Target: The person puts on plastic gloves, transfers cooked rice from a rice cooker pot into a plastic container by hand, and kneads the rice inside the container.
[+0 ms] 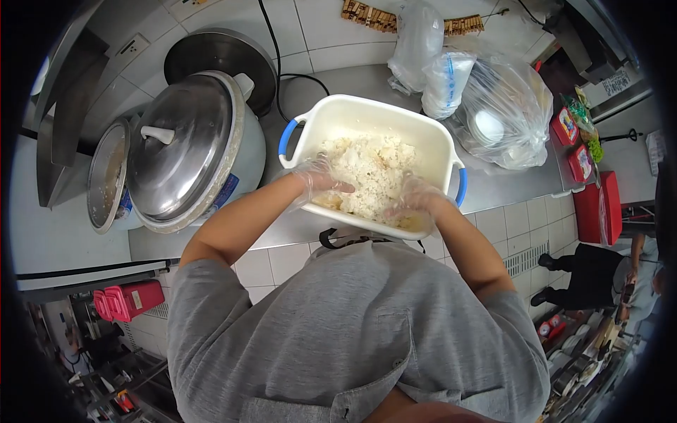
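Observation:
A white rectangular tub [384, 106] with blue handles stands in front of me, holding a heap of cooked rice [370, 169]. Both my hands wear clear plastic gloves and reach inside it. My left hand [323, 180] is at the left edge of the rice, with its visible fingers stretched toward the middle. At the right side of the heap, my right hand [417, 197] touches the rice, its fingers partly sunk in and blurred under the glove. Some yellowish-brown patches show low in the tub, near both hands.
Left of the tub stands a large rice cooker [185, 148] with a metal lid; another open pot [109, 176] is beside it. Plastic bags [504, 113] with white containers lie at the right on the steel counter [282, 225]. A person [610, 278] stands far right.

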{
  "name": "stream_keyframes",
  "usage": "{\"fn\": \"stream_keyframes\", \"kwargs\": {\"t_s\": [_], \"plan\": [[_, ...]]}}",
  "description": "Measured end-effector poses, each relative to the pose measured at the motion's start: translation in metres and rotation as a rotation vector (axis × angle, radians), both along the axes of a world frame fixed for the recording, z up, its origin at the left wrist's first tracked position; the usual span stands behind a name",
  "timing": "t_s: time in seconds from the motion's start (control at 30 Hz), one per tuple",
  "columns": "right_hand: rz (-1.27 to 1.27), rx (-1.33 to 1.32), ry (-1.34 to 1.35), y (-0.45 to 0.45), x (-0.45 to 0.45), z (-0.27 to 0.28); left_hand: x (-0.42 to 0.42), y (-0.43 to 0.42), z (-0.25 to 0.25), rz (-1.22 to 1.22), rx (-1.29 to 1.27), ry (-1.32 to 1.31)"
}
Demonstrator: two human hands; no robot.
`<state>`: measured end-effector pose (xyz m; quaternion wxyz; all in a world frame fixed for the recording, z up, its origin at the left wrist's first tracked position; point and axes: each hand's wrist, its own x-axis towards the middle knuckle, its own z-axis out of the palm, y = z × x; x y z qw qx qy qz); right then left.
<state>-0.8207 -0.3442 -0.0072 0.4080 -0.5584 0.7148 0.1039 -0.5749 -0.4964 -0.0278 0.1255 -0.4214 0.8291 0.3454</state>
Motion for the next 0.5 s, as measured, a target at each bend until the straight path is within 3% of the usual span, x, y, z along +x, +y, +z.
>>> {"fn": "stream_keyframes", "kwargs": {"t_s": [0.03,0.1,0.17,0.2,0.27,0.33,0.4,0.47,0.5], "plan": [[-0.092,-0.153,-0.052,-0.002,-0.01,-0.049,0.0,0.003,0.006,0.064,0.17,0.082],[-0.18,-0.312,-0.101,-0.021,-0.02,-0.062,-0.005,-0.006,0.003,0.122,0.277,0.111],[-0.172,-0.207,-0.418,-0.038,-0.023,-0.027,-0.01,-0.005,-0.006,0.18,0.395,0.137],[-0.173,-0.205,-0.418,-0.044,-0.024,-0.032,-0.013,-0.006,-0.011,0.327,0.551,0.264],[-0.366,-0.13,-0.87,-0.061,-0.027,-0.04,-0.02,-0.016,-0.025,0.477,0.693,0.4],[-0.331,-0.187,-0.879,-0.065,-0.022,-0.036,-0.024,-0.028,-0.044,0.307,0.291,0.321],[-0.302,-0.238,-0.895,-0.071,-0.016,-0.04,-0.024,-0.029,-0.037,0.264,0.404,0.366],[-0.206,-0.216,-0.604,-0.08,-0.019,-0.051,-0.025,-0.025,-0.029,0.209,0.52,0.419],[-0.206,-0.22,-0.602,-0.084,-0.019,-0.06,-0.025,-0.022,-0.027,0.154,0.522,0.463]]}}
